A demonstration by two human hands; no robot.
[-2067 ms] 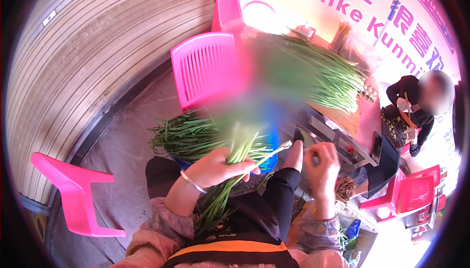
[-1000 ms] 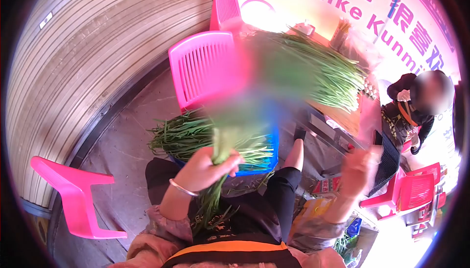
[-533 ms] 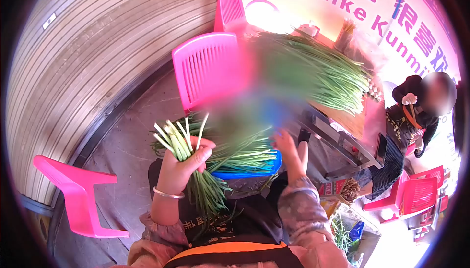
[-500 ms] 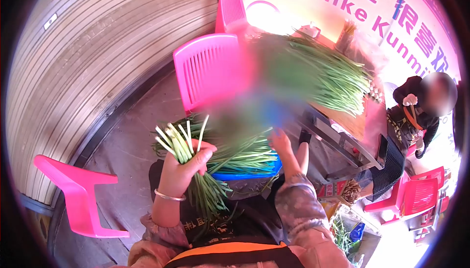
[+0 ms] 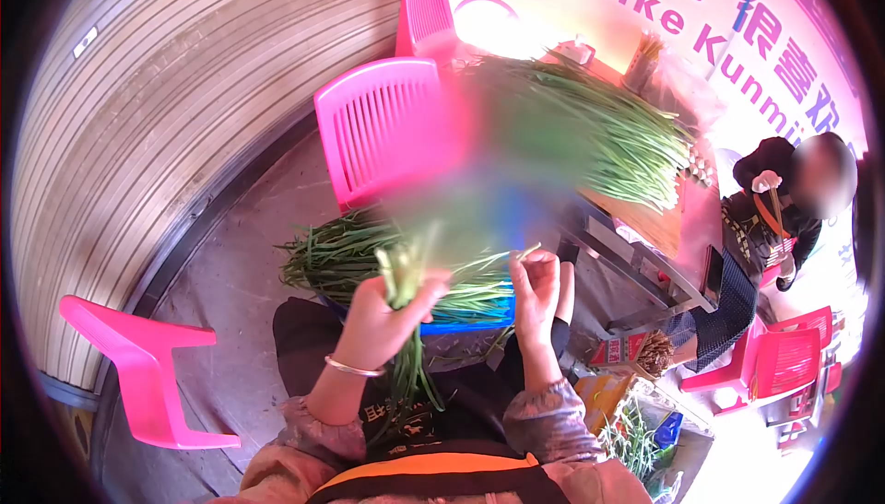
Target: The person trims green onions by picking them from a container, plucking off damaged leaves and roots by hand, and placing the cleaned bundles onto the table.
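Observation:
My left hand (image 5: 392, 315), with a bracelet at the wrist, is closed round a bunch of garlic chives (image 5: 410, 366); pale cut ends point up and green leaves hang down over my dark apron (image 5: 461, 412). To its right, my right hand (image 5: 537, 297) is raised, with thumb and finger pinched on a thin pale stalk (image 5: 527, 252). Beyond both hands, more chives (image 5: 323, 251) lie across a blue basin (image 5: 466, 327) in front of my knees. A blurred patch hides part of the basin and of the chives.
A large heap of chives (image 5: 618, 135) covers a wooden table (image 5: 687, 218) ahead right. Pink chairs (image 5: 383, 126) stand ahead, and another pink chair (image 5: 152, 366) is at left. A box of green scraps (image 5: 636, 439) stands right. Another person (image 5: 765, 200) sits beyond the table.
My left hand has moved right and slightly down with the bunch, which looks thinner. My right hand has turned upright and now holds a pale stalk up.

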